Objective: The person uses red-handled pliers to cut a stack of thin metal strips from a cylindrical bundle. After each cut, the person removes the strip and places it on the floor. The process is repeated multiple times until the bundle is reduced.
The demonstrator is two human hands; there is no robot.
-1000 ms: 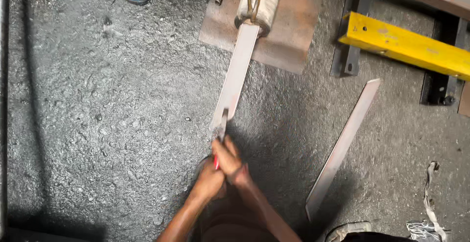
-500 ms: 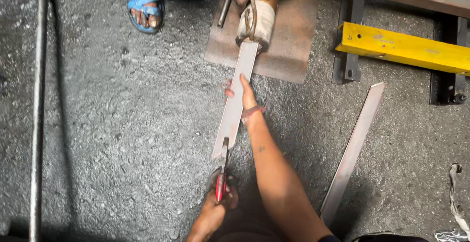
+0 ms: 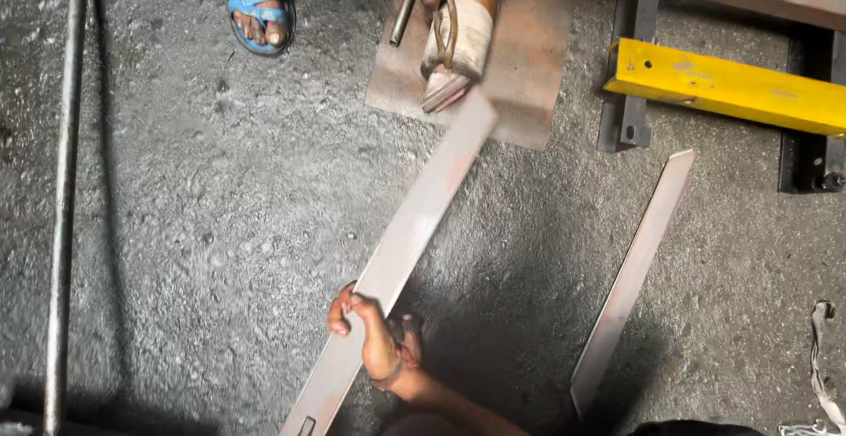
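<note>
While a long flat metal strip (image 3: 401, 255) is held slantwise over the rough grey floor (image 3: 203, 224), one hand (image 3: 370, 335) is seen wrapped around its lower part, fingers (image 3: 342, 313) curled over the left edge, so the grip is pressed together on the strip. Which hand this is cannot be told for certain; it is taken as the right hand, since the forearm enters from the lower right. The other hand is not seen. The strip runs from the bottom edge of the view up and to the right, and its blurred far end lies just below a wrapped tool (image 3: 454, 44) resting on a rusty steel plate (image 3: 529, 57).

A second metal strip (image 3: 630, 282) is laid on the floor well to the right, apart from the held one. A yellow beam (image 3: 731, 88) is set at the upper right, a thin rod (image 3: 63, 198) runs along the left side, and another person's foot in a blue sandal (image 3: 258, 4) is placed at the top.
</note>
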